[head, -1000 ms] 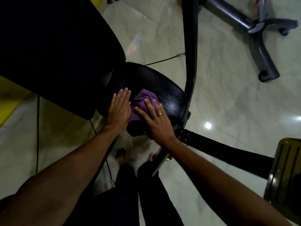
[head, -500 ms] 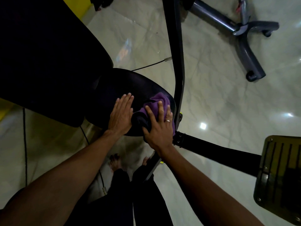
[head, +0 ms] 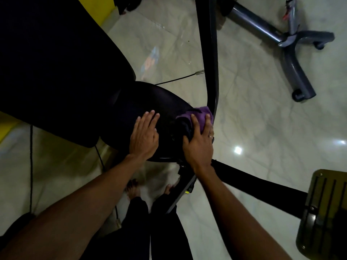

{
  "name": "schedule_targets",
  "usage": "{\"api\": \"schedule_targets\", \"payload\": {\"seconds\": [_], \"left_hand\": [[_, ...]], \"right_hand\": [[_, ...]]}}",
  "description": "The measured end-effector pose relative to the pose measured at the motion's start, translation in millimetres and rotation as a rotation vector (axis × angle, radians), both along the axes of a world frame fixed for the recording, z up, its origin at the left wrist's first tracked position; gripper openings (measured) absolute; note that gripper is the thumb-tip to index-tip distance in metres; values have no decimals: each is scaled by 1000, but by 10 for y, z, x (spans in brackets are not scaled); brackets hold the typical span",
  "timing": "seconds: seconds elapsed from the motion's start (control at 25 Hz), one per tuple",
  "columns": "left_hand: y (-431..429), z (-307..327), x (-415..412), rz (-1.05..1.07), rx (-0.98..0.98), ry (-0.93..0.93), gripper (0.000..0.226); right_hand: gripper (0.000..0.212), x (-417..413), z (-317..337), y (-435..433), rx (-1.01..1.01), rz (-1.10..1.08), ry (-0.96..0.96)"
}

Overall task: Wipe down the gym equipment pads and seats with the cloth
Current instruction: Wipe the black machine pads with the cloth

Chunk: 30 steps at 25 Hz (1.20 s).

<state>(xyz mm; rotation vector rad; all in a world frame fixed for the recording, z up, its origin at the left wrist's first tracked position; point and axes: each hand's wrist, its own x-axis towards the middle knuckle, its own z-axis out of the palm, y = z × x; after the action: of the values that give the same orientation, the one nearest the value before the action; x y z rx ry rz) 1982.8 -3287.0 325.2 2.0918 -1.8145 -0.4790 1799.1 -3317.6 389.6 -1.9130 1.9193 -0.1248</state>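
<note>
Cloth (head: 203, 117) pressed to the edge of the seat (head: 150, 98) under the right hand (head: 199, 145), fingers spread (left hand (head: 144, 136) lies flat, likely steadying it).

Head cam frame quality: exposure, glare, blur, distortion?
Head view: dim overall, black seat and back pad crush to near-black, no texture; hot glare spots on the glossy floor; wide-angle distortion bows the frame bar; right hand on the purple cloth looks slightly motion-soft, left hand a bit sharper.
</note>
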Motion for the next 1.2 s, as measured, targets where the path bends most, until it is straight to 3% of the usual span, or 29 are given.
{"api": "schedule_targets", "payload": {"seconds": [0.12,0.32,0.44,0.64,0.76,0.92,1.0,1.12,1.2], "left_hand": [[-13,-11,19,-14,0,-34,58],[-27,30,-14,-18,2,-72,63],[-76,72,-29,-31,-16,-110,52],[-239,178,-272,-13,-26,-62,50],[-224,154,-429,43,-13,-59,53],[-296,99,-470,50,-13,-120,52],[-332,103,-480,58,-5,-129,52],[-310,120,-489,75,-5,-121,56],[-325,125,-502,83,-10,-138,57]], "right_hand": [[72,112,-65,306,-81,127,62],[63,315,-182,-422,-64,387,97],[65,354,-140,-833,59,287,121],[66,-13,-9,-623,53,-138,-79],[70,-39,-5,-225,-4,-70,-37],[65,156,-109,-573,-105,138,53],[62,202,-133,-945,34,172,38],[63,104,-188,-1422,324,2,-86],[66,-17,-177,-1408,353,-103,-144]]}}
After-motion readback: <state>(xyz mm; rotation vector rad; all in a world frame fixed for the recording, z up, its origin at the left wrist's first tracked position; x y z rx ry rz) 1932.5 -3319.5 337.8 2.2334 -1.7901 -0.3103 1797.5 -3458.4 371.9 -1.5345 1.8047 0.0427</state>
